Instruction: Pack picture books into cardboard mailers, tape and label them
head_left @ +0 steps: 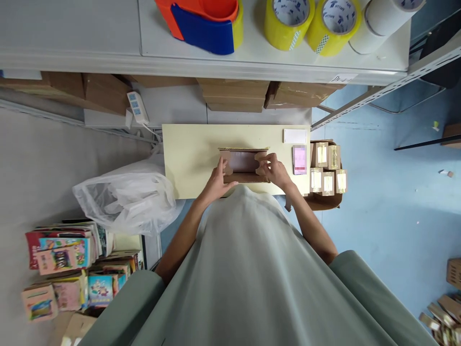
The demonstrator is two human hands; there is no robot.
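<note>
A small open cardboard box rests near the front edge of the pale yellow table, right in front of my body. Its top is open and the inside looks whitish. Short end flaps stand at its left and right. My left hand holds the box's left end, fingers at the flap and thumb along the near side. At the opposite end, the fingers of my right hand are pinched on the right flap. A white card-like item and a pink-and-purple packet lie to the right of the box.
Beside the table's right end is a carton of small taped boxes. A white plastic bag sits at left, above stacked books. The shelf overhead holds yellow tape rolls and an orange-and-blue tape dispenser.
</note>
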